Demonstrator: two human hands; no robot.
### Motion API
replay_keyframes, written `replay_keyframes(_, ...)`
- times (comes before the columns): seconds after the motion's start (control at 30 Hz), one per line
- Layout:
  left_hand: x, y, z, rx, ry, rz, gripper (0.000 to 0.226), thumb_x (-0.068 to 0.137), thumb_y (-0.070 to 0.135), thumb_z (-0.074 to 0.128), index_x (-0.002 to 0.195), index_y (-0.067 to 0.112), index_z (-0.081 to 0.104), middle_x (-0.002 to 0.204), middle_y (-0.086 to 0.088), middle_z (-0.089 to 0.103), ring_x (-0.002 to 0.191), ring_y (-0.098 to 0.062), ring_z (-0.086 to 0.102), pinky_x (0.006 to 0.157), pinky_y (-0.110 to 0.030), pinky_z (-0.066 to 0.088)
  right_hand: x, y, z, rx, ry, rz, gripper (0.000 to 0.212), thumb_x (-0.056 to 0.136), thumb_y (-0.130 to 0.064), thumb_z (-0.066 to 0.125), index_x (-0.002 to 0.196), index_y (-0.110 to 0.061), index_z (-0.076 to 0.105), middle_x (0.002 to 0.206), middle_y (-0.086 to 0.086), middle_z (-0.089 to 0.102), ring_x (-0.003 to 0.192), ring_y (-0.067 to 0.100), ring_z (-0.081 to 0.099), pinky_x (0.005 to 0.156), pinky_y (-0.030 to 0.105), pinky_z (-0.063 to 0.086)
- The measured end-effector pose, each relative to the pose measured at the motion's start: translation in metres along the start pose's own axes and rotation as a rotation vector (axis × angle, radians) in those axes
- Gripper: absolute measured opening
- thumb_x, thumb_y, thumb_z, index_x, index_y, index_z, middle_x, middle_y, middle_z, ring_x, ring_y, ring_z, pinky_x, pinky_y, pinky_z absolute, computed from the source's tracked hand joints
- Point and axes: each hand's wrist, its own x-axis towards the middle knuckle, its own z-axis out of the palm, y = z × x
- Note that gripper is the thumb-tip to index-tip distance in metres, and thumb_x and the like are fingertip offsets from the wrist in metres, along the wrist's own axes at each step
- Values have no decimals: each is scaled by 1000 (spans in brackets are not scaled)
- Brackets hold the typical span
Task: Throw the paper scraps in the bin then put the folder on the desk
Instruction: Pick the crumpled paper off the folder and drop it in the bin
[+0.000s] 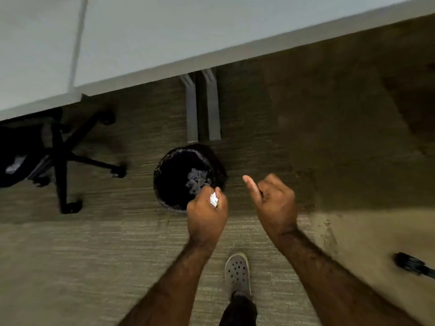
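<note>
Below, the bin [188, 175] holds paper scraps [197, 181]; left hand [207, 212] fingers pinch a white scrap [213, 199].

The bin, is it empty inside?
No, the bin already has a pale clump of paper scraps lying inside its dark liner.

Black bin [164, 175], white paper scraps [213, 199], grey perforated shoe [237, 271], striped beige carpet [94, 255]

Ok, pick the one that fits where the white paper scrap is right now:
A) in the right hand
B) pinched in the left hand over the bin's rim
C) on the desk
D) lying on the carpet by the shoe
B: the paper scrap sits pinched in the left hand, at the near rim of the black bin; the right hand shows no paper.
</note>
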Motion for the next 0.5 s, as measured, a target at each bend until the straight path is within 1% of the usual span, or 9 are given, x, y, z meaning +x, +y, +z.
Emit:
replay_keyframes(0.1,26,-78,-13,-30,90,-209,25,88,20,62,67,8,54,53,-10,58,46,-28,57,45,-25,35,0,-36,85,79,-127,28,50,90,-36,60,50,-8,46,58,-1,38,45,14,37,47,28,31)
replay_keyframes(0.2,55,-138,-13,11,136,-328,25,89,21,63,70,5,57,58,-16,62,52,-36,60,48,-30,36,10,-59,161,130,-282,-10,49,91,-33,62,53,-12,40,59,0,37,49,13,36,53,25,24)
replay_keyframes(0.23,63,-153,-10,19,148,-350,25,88,22,63,71,4,58,59,-18,63,53,-37,60,48,-32,38,14,-62,183,118,-337,-28,49,92,-36,60,54,-13,40,58,0,38,50,14,37,54,25,24)
replay_keyframes(0.3,78,-175,-1,-6,178,-385,26,88,25,62,72,5,58,61,-19,63,56,-38,60,49,-33,37,21,-61,222,80,-470,-4,50,96,-48,45,59,-15,45,58,2,47,57,23,50,58,27,27)
replay_keyframes(0.33,84,-182,3,-23,185,-404,27,87,28,61,73,6,58,63,-20,64,59,-39,60,50,-33,36,22,-58,238,58,-541,61,54,96,-55,34,66,-15,55,68,7,59,70,28,58,62,27,31)
replay_keyframes(0.37,89,-187,9,-44,190,-420,27,87,31,60,75,7,59,67,-21,65,63,-40,61,51,-34,37,24,-54,251,36,-601,160,61,95,-60,24,83,-16,64,89,13,68,87,29,62,70,29,38)
replay_keyframes(0.4,94,-192,15,-79,198,-428,27,87,33,60,80,7,62,73,-21,68,69,-40,63,54,-35,41,24,-50,261,33,-633,280,67,94,-62,18,104,-17,67,113,15,67,105,31,60,84,33,41)
replay_keyframes(0.43,99,-196,21,-125,204,-436,29,87,36,59,86,7,64,80,-21,70,76,-40,65,59,-36,45,24,-46,268,44,-636,384,69,94,-64,16,121,-20,62,130,14,60,117,32,55,96,35,39)
replay_keyframes(0.5,106,-202,30,-207,193,-483,41,87,47,51,99,11,67,93,-16,72,89,-36,66,70,-34,49,24,-40,276,75,-626,485,72,92,-67,15,133,-22,54,141,12,51,129,32,47,108,36,31)
